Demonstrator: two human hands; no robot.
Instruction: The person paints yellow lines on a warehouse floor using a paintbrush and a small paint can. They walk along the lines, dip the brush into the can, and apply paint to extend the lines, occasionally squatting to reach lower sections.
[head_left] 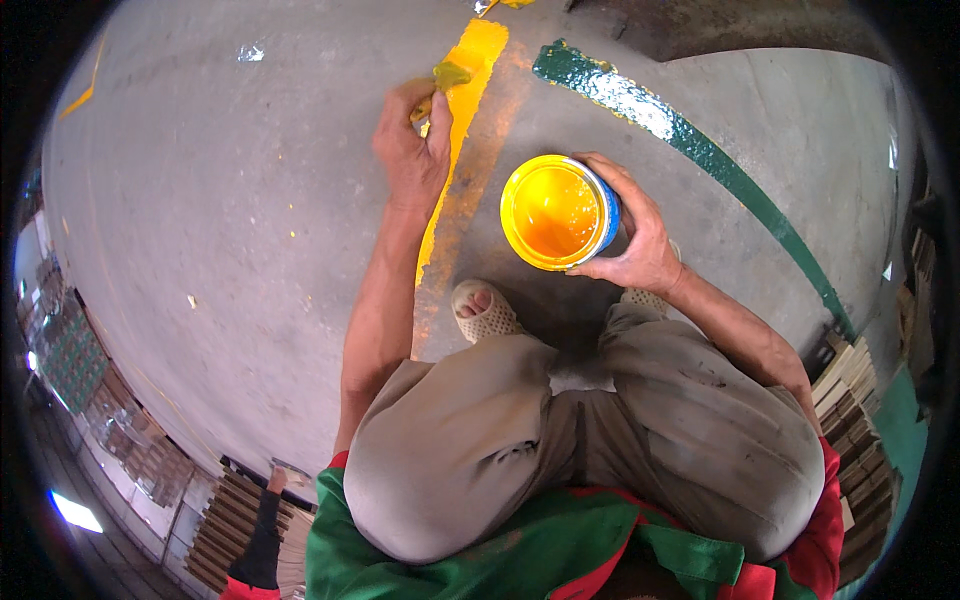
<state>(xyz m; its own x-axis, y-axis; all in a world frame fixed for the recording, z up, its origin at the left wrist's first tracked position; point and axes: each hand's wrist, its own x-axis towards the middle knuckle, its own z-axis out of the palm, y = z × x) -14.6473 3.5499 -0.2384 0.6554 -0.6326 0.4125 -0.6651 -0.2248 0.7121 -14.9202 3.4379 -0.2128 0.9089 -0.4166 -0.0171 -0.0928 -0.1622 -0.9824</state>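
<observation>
My left hand [412, 150] grips a paintbrush [452, 75] whose yellow-coated bristles lie over a wet yellow stripe [484, 45] on the grey floor. The stripe runs from near my left foot toward the far side. In my right hand [645, 240] is a round paint can [612, 222] with a blue outer wall, tilted so its mouth faces me. Yellow paint [555, 205] coats its inside and rim. My fingers wrap the can's right side, and it is held between the two stripes.
A glossy green stripe [725, 168] curves along the floor to the right. Faded orange marks [488, 150] run beside the yellow stripe. Stacked boards stand at lower right [862, 450] and slatted wood [228, 525] at lower left, near another person [262, 545]. My sandalled foot [487, 315] is close by.
</observation>
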